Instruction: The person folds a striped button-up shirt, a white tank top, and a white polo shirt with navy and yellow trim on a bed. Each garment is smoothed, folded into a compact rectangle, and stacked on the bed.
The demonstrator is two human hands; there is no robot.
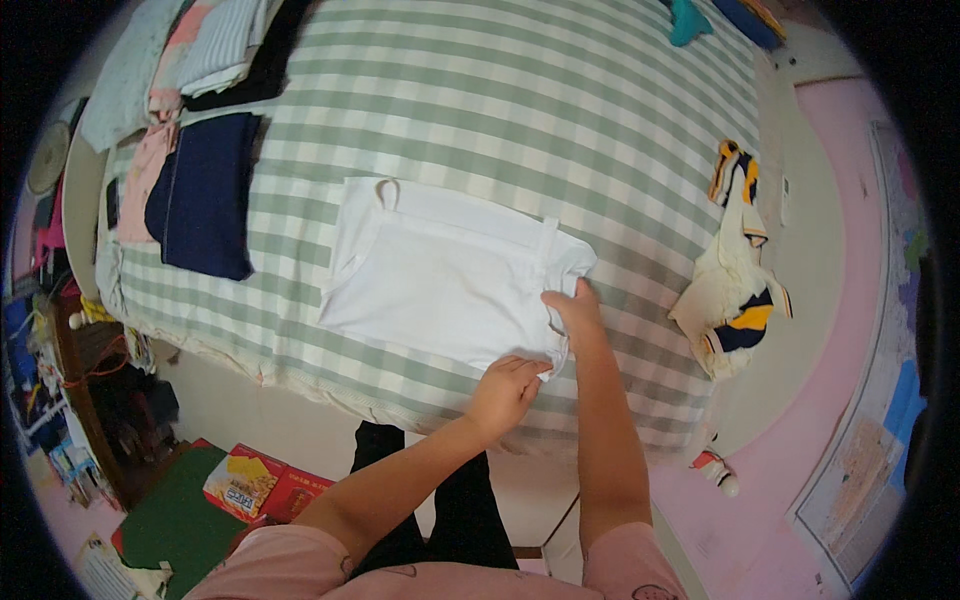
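Note:
A white garment with thin shoulder straps [442,277] lies spread on the green-and-white checked bed sheet [465,97]. One strap makes a small loop at its far left corner. My left hand [506,394] pinches the near right corner of the cloth between thumb and fingers. Farther up the same edge, my right hand [576,311] holds the fabric, thumb on top and the other fingers mostly hidden. The cloth is creased and bunched between both hands.
Folded dark navy clothing [206,199] lies at left, beside pink fabric [146,187]. Behind it is a folded striped garment [221,49]. A crumpled cream shirt with navy and yellow parts [731,300] rests along the right edge. Red boxes [251,484] stand below the bed.

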